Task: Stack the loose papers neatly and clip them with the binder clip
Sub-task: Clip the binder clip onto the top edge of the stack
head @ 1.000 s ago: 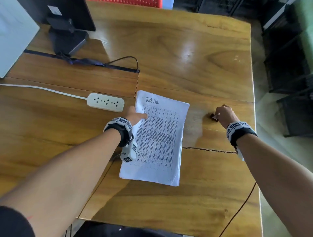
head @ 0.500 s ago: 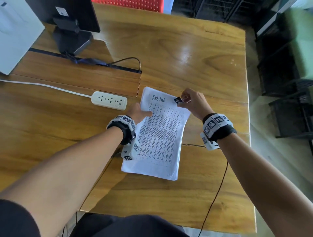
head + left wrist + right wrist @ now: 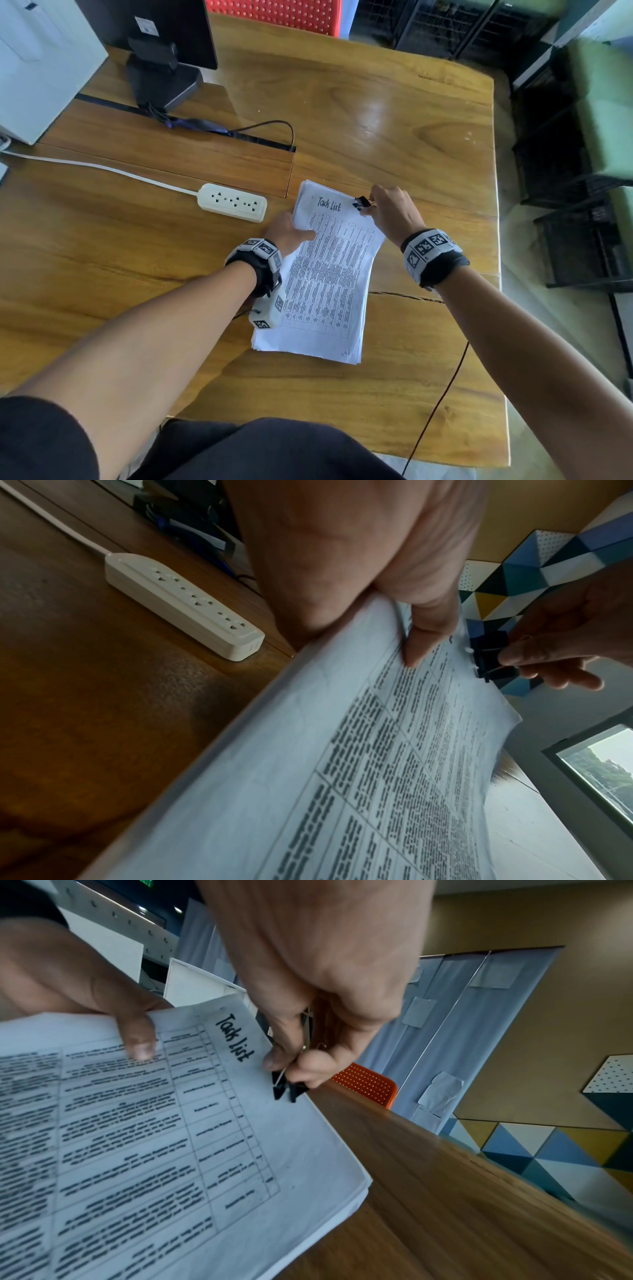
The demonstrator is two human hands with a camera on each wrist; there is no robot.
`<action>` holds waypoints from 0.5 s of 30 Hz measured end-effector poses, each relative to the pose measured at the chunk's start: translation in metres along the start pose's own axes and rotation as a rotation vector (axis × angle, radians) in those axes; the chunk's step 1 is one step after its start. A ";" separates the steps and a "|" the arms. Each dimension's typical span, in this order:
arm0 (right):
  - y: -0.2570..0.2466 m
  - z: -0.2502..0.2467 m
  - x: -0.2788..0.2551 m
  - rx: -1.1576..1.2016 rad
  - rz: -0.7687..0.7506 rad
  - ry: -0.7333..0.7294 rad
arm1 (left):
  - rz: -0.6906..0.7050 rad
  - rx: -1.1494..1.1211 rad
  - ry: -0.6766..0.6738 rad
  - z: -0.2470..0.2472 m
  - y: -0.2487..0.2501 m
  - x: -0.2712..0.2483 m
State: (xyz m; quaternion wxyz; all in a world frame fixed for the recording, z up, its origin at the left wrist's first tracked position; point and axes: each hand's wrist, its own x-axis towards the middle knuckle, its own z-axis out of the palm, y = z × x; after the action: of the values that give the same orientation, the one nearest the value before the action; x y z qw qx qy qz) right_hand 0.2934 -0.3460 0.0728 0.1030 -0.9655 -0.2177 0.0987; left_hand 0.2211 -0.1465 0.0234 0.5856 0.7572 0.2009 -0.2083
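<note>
A stack of printed papers (image 3: 329,274) headed "Task List" lies on the wooden table (image 3: 411,120), its far end lifted. My left hand (image 3: 297,233) grips the stack's upper left edge, thumb (image 3: 137,1039) on top and fingers underneath. My right hand (image 3: 376,207) pinches the wire handles of a black binder clip (image 3: 361,204). The clip (image 3: 286,1089) sits at the stack's top edge, just right of the heading, with its jaws spread. In the left wrist view the clip (image 3: 489,656) meets the paper (image 3: 377,777) edge; whether it bites the sheets is unclear.
A white power strip (image 3: 233,205) lies left of the papers, its cord running left. A monitor stand (image 3: 161,78) and a white box (image 3: 41,61) stand at the back left. A red chair (image 3: 274,13) is behind the table. A dark cable (image 3: 435,411) hangs near the right edge.
My right hand picked the clip off the table at the right and carried it to the stack's top edge. My left hand raised the far end of the papers.
</note>
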 end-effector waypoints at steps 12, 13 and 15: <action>0.014 0.001 0.004 -0.076 -0.182 0.045 | 0.082 0.232 -0.024 0.003 -0.016 0.015; 0.016 -0.002 0.004 -0.086 -0.194 0.037 | 0.097 0.256 -0.025 0.003 -0.016 0.015; 0.020 -0.005 0.006 -0.089 -0.217 0.031 | 0.113 0.296 -0.044 0.003 -0.019 0.019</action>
State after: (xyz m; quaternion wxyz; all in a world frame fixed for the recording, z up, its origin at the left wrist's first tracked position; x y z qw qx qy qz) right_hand 0.3079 -0.3620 0.0722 0.0732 -0.9414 -0.3234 0.0624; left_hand 0.2261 -0.1437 -0.0025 0.4828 0.8405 0.1122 -0.2188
